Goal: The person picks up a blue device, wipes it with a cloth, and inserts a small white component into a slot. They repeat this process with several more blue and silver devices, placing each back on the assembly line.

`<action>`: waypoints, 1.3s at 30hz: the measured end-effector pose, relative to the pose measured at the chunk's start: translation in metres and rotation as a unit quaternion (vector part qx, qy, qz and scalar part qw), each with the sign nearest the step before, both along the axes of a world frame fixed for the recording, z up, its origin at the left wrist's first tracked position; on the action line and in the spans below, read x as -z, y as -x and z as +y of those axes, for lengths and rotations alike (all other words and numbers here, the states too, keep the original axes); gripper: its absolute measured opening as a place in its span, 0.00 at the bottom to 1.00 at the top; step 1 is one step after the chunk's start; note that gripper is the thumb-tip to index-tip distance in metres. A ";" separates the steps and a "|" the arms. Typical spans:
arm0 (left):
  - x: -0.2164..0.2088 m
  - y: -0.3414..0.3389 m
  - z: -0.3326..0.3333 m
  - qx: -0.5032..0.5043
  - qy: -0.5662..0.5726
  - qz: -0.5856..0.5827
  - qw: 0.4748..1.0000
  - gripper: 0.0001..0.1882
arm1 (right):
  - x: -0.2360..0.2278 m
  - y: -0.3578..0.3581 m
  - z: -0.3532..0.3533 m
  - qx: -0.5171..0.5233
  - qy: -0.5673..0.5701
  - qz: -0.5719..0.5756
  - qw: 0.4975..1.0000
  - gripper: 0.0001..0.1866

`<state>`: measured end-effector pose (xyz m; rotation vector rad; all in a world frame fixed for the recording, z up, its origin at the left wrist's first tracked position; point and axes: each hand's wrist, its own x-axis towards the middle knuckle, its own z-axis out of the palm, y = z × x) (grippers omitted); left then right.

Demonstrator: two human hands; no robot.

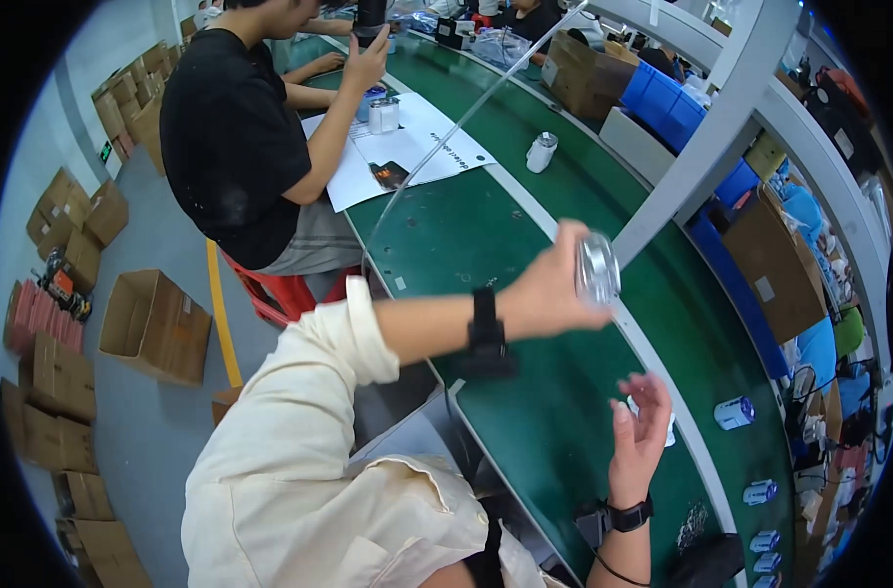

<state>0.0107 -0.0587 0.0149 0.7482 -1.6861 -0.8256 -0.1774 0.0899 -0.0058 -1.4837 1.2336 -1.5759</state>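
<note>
My left hand [549, 289] reaches across the green work surface [496, 412], its fingers wrapped round a small canister with a shiny, clear-looking round end [597, 269]. Motion blurs both a little, and the canister's far side is hidden. Lower and to the right, my right hand [643, 426] is raised with the palm turned inward and the fingers loosely apart, holding nothing visible. Behind its fingers a white object [671, 431] shows only in part, so its kind is unclear. A white canister with a silver top [542, 153] stands farther up the line.
Several blue-and-white canisters [734, 413] line the right lane past the pale dividing rail [696, 431]. A grey metal post [696, 147] rises at the right. At the far left a person in black [236, 147] works over a white printed sheet [437, 157]. Cardboard boxes [157, 328] stand on the floor.
</note>
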 end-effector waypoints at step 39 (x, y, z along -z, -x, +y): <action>0.038 -0.009 0.178 0.305 -0.077 -0.069 0.947 0.43 | -0.058 0.010 0.112 -0.070 0.198 0.339 0.917 0.14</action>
